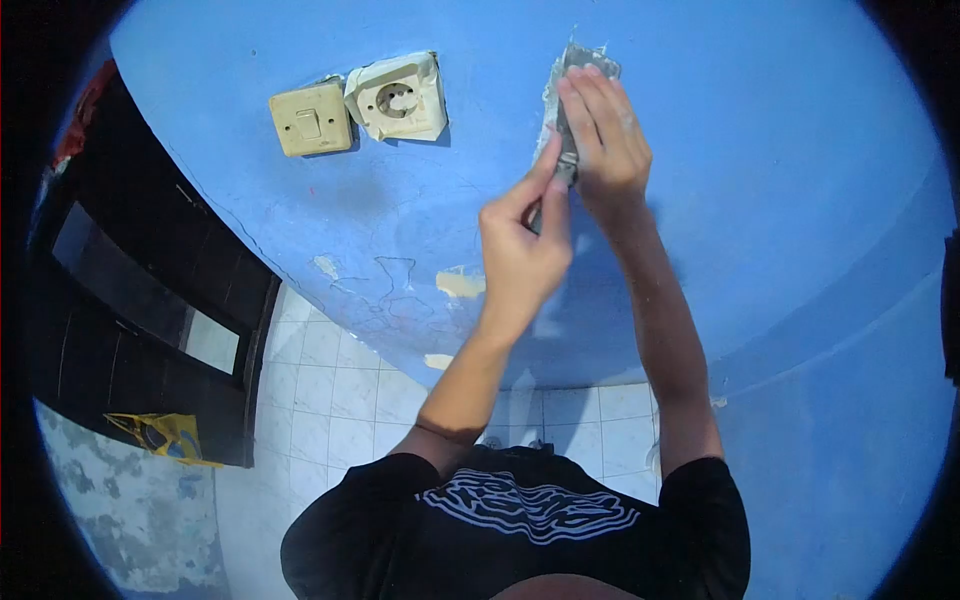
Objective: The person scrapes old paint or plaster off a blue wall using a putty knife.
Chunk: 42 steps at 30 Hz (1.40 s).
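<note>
My left hand (525, 240) is closed around the handle of a putty knife (567, 165), thumb and forefinger pinching it near the blade. The knife's grey blade lies against the blue wall, pointing up. My right hand (610, 140) rests with its fingers stretched out over the blade, pressing it to the wall, and hides much of it. A rough whitish-grey patch (550, 100) of filler or bared plaster shows along the blade's left side.
Left of my hands, a yellowed light switch (310, 120) and a loose-looking power socket (398, 98) sit on the blue wall (800, 180). Chipped paint (460, 283) shows lower down. Below are white floor tiles (330, 400). A dark cabinet (150, 270) stands at the left.
</note>
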### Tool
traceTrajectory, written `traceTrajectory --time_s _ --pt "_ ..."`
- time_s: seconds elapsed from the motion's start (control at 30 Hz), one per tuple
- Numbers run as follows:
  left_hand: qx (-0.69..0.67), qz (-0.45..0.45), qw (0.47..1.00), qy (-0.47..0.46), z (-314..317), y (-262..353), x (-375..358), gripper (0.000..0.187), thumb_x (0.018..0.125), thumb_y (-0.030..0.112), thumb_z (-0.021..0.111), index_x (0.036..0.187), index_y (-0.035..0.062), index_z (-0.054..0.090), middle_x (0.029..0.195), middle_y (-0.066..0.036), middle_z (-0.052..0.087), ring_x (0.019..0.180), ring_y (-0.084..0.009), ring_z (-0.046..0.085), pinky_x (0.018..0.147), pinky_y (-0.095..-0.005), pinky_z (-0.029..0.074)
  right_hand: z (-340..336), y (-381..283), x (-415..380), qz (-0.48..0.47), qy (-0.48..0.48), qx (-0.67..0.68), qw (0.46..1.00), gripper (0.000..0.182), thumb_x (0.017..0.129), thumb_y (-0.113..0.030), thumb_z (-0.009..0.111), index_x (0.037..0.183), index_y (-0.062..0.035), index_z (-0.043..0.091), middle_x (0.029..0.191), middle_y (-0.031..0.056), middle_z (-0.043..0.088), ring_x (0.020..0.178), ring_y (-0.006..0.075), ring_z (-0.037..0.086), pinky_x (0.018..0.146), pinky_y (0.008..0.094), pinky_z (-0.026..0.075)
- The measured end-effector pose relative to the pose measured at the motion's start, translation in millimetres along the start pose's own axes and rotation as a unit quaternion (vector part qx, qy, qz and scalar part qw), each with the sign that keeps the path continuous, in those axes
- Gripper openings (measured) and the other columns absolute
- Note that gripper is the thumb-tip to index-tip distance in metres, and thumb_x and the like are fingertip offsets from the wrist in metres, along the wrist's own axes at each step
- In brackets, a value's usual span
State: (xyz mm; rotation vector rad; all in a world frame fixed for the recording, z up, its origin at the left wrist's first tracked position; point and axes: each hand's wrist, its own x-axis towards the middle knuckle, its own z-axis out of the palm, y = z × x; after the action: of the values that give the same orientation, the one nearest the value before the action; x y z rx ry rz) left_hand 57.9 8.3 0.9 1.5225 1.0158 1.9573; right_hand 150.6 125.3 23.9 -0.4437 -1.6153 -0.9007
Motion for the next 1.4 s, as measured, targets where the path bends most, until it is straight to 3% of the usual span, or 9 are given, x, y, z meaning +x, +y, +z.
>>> traceTrajectory --time_s 0.13,0.27,0.47,0.57,0.67,0.77,0.83,1.07,1.4 --pt "0.061 -0.071 0.996 -0.013 -10.2 9.3 -22.0 0.043 0.092 0.0 0.055 0.135 -0.0043 0.057 0.083 -0.007 0.068 0.071 -0.0045 0.052 0.066 -0.0228 0.048 -0.9 -9.8 -16.1 0.01 0.019 0.043 0.999 0.035 0.088 -0.016 0.065 0.122 -0.0069 0.064 0.12 0.0103 0.067 0.116 0.0279 0.064 0.1 0.0427 0.054" --pt "0.043 0.008 0.999 0.012 4.6 10.2 -11.8 0.043 0.092 0.0 0.055 0.134 -0.0046 0.058 0.078 -0.005 0.067 0.068 -0.0042 0.051 0.062 -0.022 0.047 6.8 2.7 -4.8 0.008 0.076 0.059 0.995 0.036 0.087 -0.019 0.069 0.121 -0.0066 0.064 0.118 0.01 0.068 0.111 0.0286 0.065 0.097 0.0421 0.056" --pt "0.046 -0.048 0.998 -0.003 -1.7 9.1 -18.6 0.041 0.093 -0.001 0.055 0.134 -0.0043 0.058 0.084 -0.007 0.069 0.07 -0.0051 0.053 0.064 -0.0217 0.047 2.7 -1.9 -15.2 -0.003 0.04 0.045 0.998 0.037 0.083 -0.015 0.071 0.119 -0.0065 0.065 0.114 0.0098 0.069 0.11 0.0289 0.066 0.096 0.0417 0.056" --pt "0.059 0.018 0.998 0.013 9.2 8.8 -12.0 0.042 0.092 -0.001 0.055 0.134 -0.0028 0.059 0.083 -0.007 0.069 0.069 -0.005 0.053 0.063 -0.0217 0.047 8.8 10.1 -4.2 0.001 0.088 0.06 0.994 0.036 0.083 -0.015 0.069 0.118 -0.0067 0.066 0.112 0.01 0.07 0.109 0.0289 0.066 0.095 0.0403 0.057" --pt "0.023 0.007 0.999 0.025 7.5 5.5 -17.2 0.041 0.096 0.0 0.057 0.136 0.0034 0.06 0.076 0.005 0.057 0.064 -0.001 0.045 0.057 -0.017 0.039 3.7 3.5 -16.7 -0.016 0.047 0.035 0.998 0.034 0.084 -0.013 0.067 0.118 -0.0065 0.066 0.112 0.0103 0.07 0.108 0.0287 0.067 0.095 0.0393 0.057" --pt "0.051 -0.069 0.996 0.012 4.7 8.4 -20.3 0.04 0.095 0.0 0.057 0.135 0.0024 0.06 0.076 0.007 0.057 0.065 -0.001 0.045 0.059 -0.0169 0.039 7.4 1.8 -15.9 -0.007 0.068 0.045 0.997 0.033 0.085 -0.012 0.066 0.117 -0.0058 0.066 0.113 0.0107 0.07 0.108 0.0289 0.067 0.095 0.0394 0.057" --pt "0.039 0.05 0.997 0.032 13.3 0.6 -9.1 0.04 0.095 0.0 0.058 0.134 0.001 0.061 0.077 0.005 0.059 0.066 -0.0005 0.047 0.059 -0.0172 0.04 6.4 9.0 -7.3 -0.009 0.071 0.035 0.997 0.033 0.085 -0.012 0.067 0.118 -0.0062 0.066 0.113 0.0107 0.07 0.108 0.0289 0.067 0.095 0.0396 0.057" --pt "0.039 -0.036 0.997 0.048 -1.2 4.6 -41.5 0.04 0.093 0.0 0.061 0.133 -0.0013 0.061 0.085 -0.004 0.067 0.07 -0.002 0.051 0.061 -0.0179 0.043 8.2 -3.4 -19.3 -0.007 0.063 0.045 0.997 0.038 0.083 -0.02 0.073 0.118 -0.0076 0.064 0.111 0.0091 0.07 0.104 0.0268 0.068 0.093 0.0396 0.058" --pt "0.094 0.144 0.978 0.118 8.8 -0.2 -27.2 0.033 0.091 -0.001 0.065 0.124 -0.0044 0.066 0.077 -0.002 0.065 0.064 -0.0035 0.049 0.055 -0.0195 0.041 -0.1 1.3 3.7 -0.035 0.038 -0.024 0.998 0.034 0.085 -0.025 0.073 0.114 -0.0082 0.066 0.11 0.0067 0.07 0.105 0.0242 0.067 0.092 0.0361 0.059"
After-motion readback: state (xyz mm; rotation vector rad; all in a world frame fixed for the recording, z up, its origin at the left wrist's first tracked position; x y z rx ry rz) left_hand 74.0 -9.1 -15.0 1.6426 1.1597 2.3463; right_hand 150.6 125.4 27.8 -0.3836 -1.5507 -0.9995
